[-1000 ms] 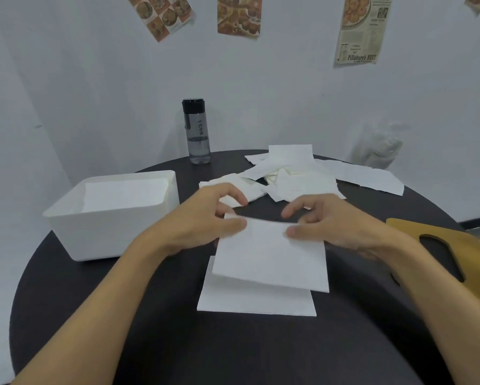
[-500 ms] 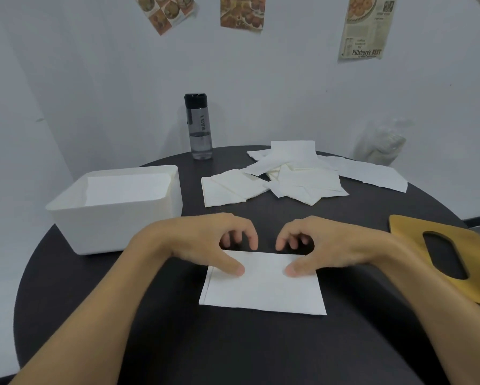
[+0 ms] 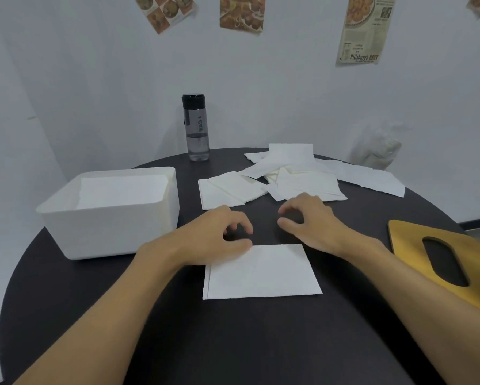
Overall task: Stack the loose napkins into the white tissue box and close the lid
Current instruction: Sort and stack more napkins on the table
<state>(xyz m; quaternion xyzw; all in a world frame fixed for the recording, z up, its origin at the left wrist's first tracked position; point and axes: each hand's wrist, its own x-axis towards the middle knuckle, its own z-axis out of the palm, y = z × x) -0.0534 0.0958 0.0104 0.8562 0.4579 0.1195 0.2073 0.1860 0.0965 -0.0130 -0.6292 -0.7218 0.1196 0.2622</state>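
A small stack of folded white napkins (image 3: 261,272) lies flat on the dark round table in front of me. My left hand (image 3: 216,234) hovers over the stack's far left corner with loosely curled fingers, holding nothing; its thumb is at the napkin's edge. My right hand (image 3: 312,222) is lifted beyond the stack's far edge, fingers loosely curled and empty. The white tissue box (image 3: 108,234) stands open at the left with napkins inside. A pile of loose napkins (image 3: 289,179) is spread at the back. The wooden lid (image 3: 439,262) with an oval slot lies at the right.
A clear water bottle (image 3: 196,129) with a black cap stands at the back of the table (image 3: 233,343) near the wall. A crumpled plastic bag (image 3: 380,148) sits behind the table at the right. Posters hang on the wall.
A napkin held in both hands was laid on the stack and pressed flat. Both hands have since lifted off and moved away from me, toward the loose pile.
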